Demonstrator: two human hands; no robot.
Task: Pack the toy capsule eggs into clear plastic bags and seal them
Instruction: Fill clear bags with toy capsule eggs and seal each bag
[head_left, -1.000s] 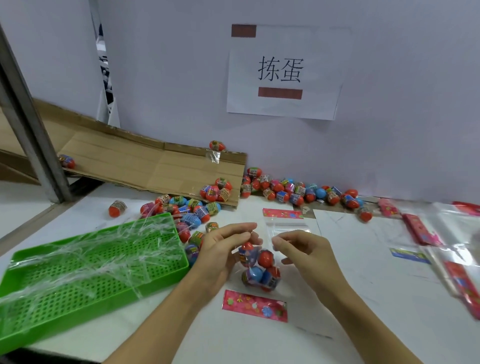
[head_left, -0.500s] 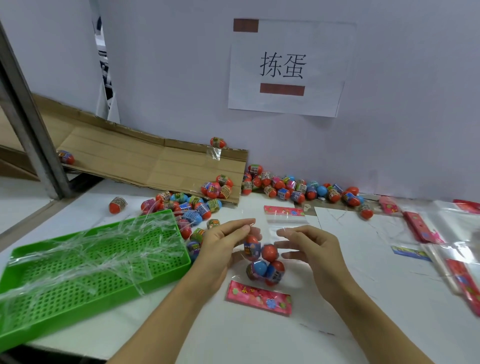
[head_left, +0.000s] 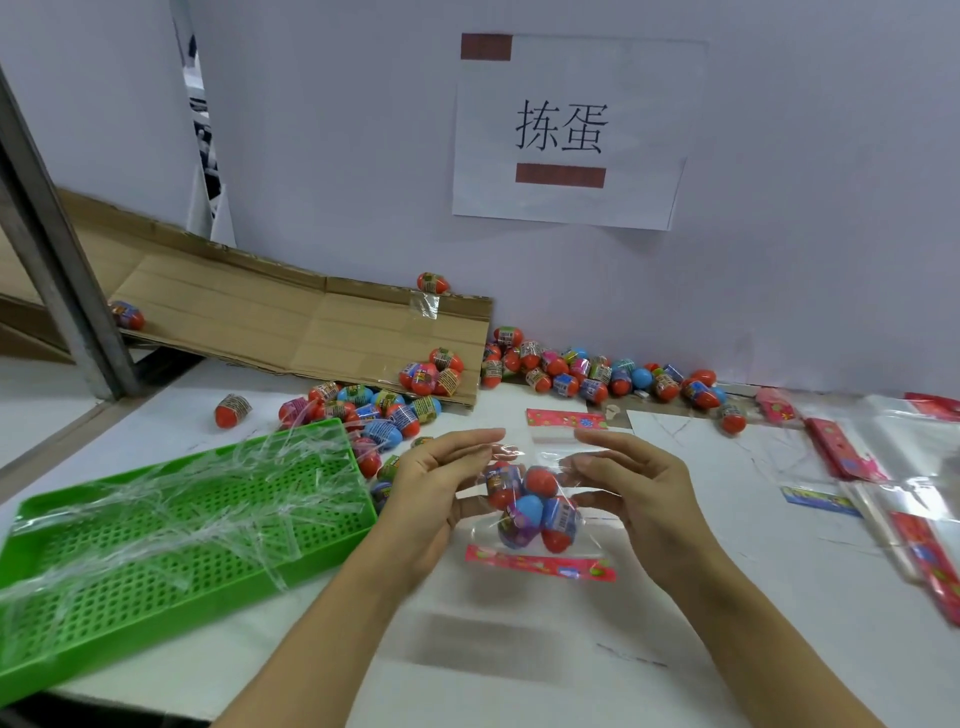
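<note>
Hands meet before me: my left hand (head_left: 436, 488) and right hand (head_left: 631, 488) each pinch the egg-filled clear bag (head_left: 535, 506).

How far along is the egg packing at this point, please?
Done: four or so eggs already sit inside a clear bag. In hand: the left hand and right hand hold that bag by its top, apparently closing it. Left: many loose eggs lie along the wall and by the green tray, and empty bags wait on the right.
</note>
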